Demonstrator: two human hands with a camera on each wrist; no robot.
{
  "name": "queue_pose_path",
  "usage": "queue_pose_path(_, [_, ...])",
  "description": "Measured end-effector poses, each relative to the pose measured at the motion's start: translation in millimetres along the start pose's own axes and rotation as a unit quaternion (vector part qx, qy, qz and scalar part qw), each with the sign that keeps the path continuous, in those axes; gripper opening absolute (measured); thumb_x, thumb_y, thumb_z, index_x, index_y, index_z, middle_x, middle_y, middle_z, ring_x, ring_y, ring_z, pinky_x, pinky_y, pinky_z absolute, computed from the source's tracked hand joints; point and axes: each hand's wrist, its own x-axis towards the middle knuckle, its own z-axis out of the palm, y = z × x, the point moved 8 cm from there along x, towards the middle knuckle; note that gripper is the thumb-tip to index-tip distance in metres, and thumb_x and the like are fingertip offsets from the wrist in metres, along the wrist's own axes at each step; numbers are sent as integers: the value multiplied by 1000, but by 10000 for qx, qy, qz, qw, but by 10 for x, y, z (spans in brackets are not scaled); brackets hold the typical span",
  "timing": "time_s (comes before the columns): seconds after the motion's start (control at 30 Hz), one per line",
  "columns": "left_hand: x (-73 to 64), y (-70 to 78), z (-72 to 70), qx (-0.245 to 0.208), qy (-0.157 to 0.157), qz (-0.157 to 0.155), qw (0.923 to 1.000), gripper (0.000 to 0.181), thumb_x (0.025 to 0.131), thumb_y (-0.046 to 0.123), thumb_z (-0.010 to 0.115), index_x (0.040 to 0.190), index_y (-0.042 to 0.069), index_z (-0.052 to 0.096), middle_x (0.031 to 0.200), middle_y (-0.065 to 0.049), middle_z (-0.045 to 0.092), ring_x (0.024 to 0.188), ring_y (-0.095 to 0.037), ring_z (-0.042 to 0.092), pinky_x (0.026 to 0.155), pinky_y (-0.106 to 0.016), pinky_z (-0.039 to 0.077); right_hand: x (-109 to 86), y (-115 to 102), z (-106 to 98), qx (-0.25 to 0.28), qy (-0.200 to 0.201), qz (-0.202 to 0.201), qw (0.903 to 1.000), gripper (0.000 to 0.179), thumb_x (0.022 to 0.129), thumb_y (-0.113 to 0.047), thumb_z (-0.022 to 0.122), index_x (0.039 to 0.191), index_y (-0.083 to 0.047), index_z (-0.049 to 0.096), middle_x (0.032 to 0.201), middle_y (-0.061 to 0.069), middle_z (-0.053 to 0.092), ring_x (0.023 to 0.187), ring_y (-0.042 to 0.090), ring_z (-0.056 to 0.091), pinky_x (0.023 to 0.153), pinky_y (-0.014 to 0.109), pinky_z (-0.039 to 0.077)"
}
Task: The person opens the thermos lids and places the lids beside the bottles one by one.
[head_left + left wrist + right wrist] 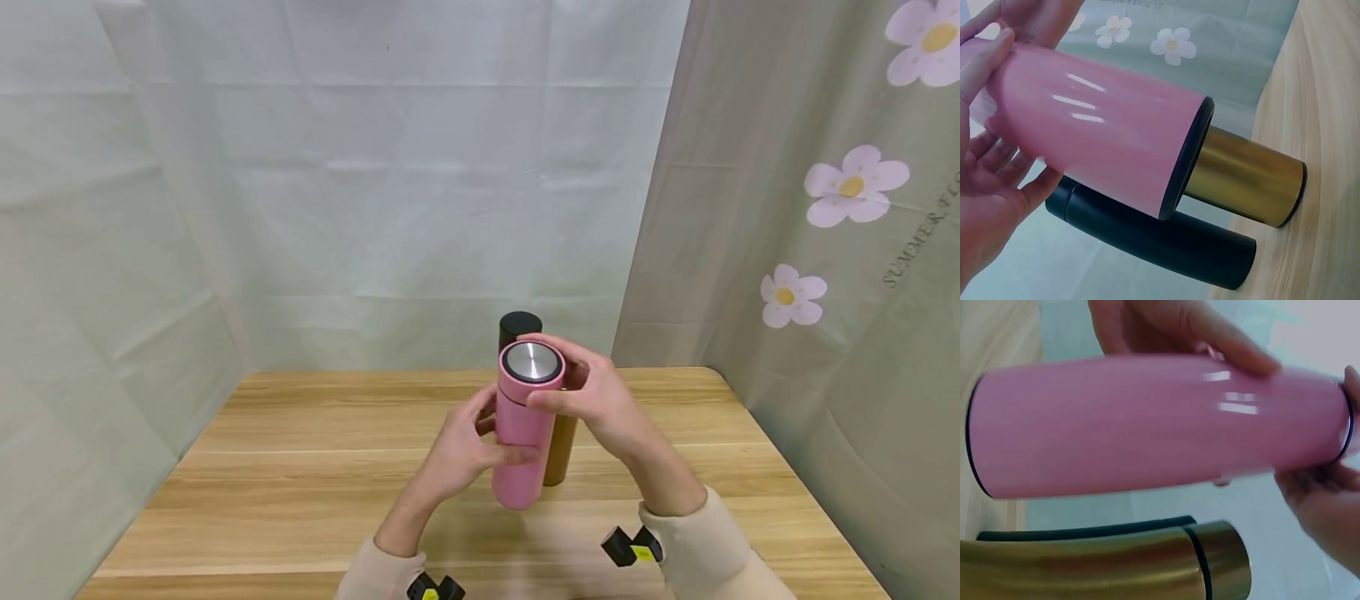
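Note:
A pink thermos [522, 425] with a silver disc on its lid is held upright above the table between both hands. My left hand [462, 450] grips its body from the left, the thumb lying across the front. Up at the lid, my right hand [588, 387] holds the pink rim with thumb and fingers. In the left wrist view the thermos's dark base [1188, 159] hangs clear of the tabletop. Close behind stand a gold thermos [1244, 175] and a black thermos [1160, 240], both upright and partly covered by the pink one in the head view.
The wooden table [300, 483] extends to both sides of the hands. A pale curtain [420, 208] hangs behind it, and a flowered curtain [720, 208] lines the right side. Small black devices with yellow labels sit at both sleeves.

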Motion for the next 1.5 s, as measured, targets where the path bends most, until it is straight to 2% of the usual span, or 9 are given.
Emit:
queue_pose_path(0.13, [-3,-1,8,-81,-102,55,9999,70,80,20,91,143,25,58,125,1,68,115,-21,65,101,-48,52,23,35,9,405,-364,21,9985,67,90,-23,83,148,-6,54,133,13,67,118,28,65,100,37,53])
queue_pose_path(0.2, [-4,-2,6,-84,-73,32,9999,71,81,20,90,144,26,57,126,1,68,116,-21,65,101,-49,52,21,41,16,346,-370,62,9987,68,92,-24,81,151,-7,51,135,13,65,121,28,64,102,38,53])
queue_pose_path(0.4, [5,-3,-19,59,211,-91,9997,75,81,21,91,146,26,55,131,3,66,120,-19,62,104,-50,49,-27,9,26,-267,73,92,9996,69,96,-29,76,156,-13,47,140,11,63,125,29,63,102,36,53])
queue_pose_path(0.57, [13,14,-36,197,412,-152,9988,77,80,23,92,146,25,54,133,5,65,121,-18,62,105,-49,48,-62,-17,38,-506,492,77,9975,71,93,-34,79,154,-15,49,142,8,61,126,27,62,102,34,53])
queue_pose_path(0.9, [15,21,-33,185,317,-106,9993,76,79,22,92,145,27,55,131,5,66,120,-17,62,104,-49,49,-53,-28,14,-627,691,-10,9956,74,87,-42,85,150,-16,55,138,6,64,121,26,64,98,34,55])
queue_pose_path(1.1, [12,25,-28,144,194,-68,9997,75,80,21,91,145,29,55,129,3,67,119,-19,63,104,-50,49,-37,-35,2,-447,514,91,9976,67,88,-31,85,148,-19,58,134,7,67,119,28,66,98,36,56])
queue_pose_path(1.2, [5,21,-26,54,81,-34,9999,73,80,20,91,144,29,56,129,2,67,118,-20,63,103,-50,51,-25,-29,4,-245,283,107,9992,66,89,-27,84,148,-18,57,133,8,68,117,29,67,97,37,56])
queue_pose_path(1.37, [-10,27,-11,-203,-194,39,9996,71,80,17,90,143,25,58,128,-1,66,116,-25,65,101,-52,52,4,-10,16,248,-267,59,9993,66,91,-24,82,150,-10,54,133,13,67,118,30,66,99,39,54])
queue_pose_path(1.5, [-16,34,-3,-300,-275,38,9992,68,82,19,89,143,23,58,129,-3,66,116,-26,65,101,-52,52,12,6,26,398,-444,101,9982,69,93,-27,80,152,-9,51,136,13,65,121,31,64,101,40,53])
